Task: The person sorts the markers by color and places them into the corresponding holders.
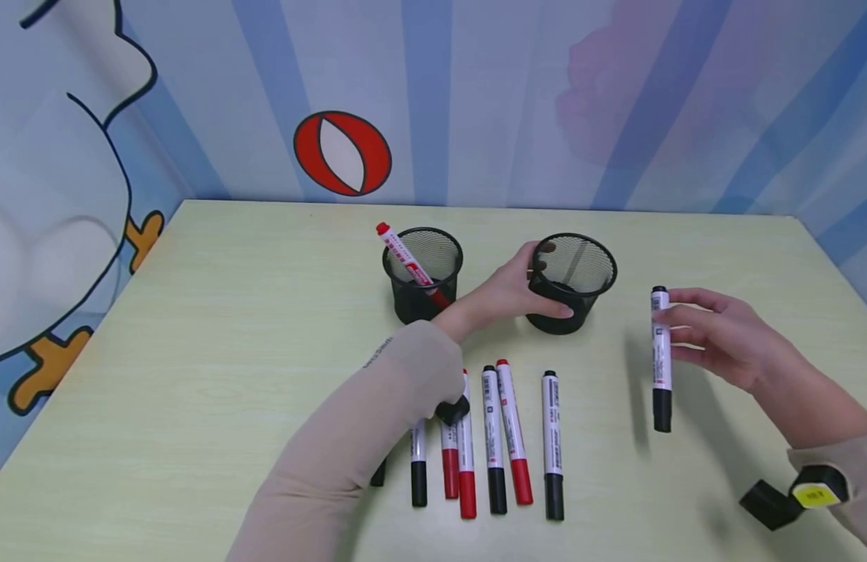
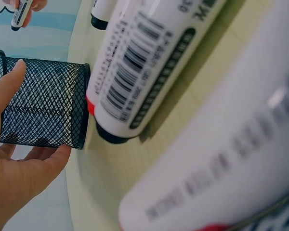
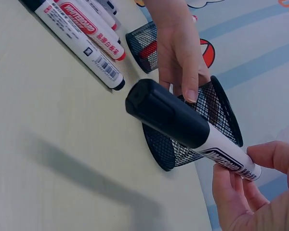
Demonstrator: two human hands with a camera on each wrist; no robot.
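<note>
Your left hand [image 1: 506,295] gripped a cup [image 1: 579,306] near the table's [image 1: 229,328] far edge; your right hand [image 1: 724,336] pinched a marker [image 1: 661,359].

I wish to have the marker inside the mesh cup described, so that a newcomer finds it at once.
On the far half of the pale table stands the black mesh cup that the left hand is not holding. A white marker with red ends leans in it, rising over the rim. Unlike all other markers, it sits in a cup.
</note>
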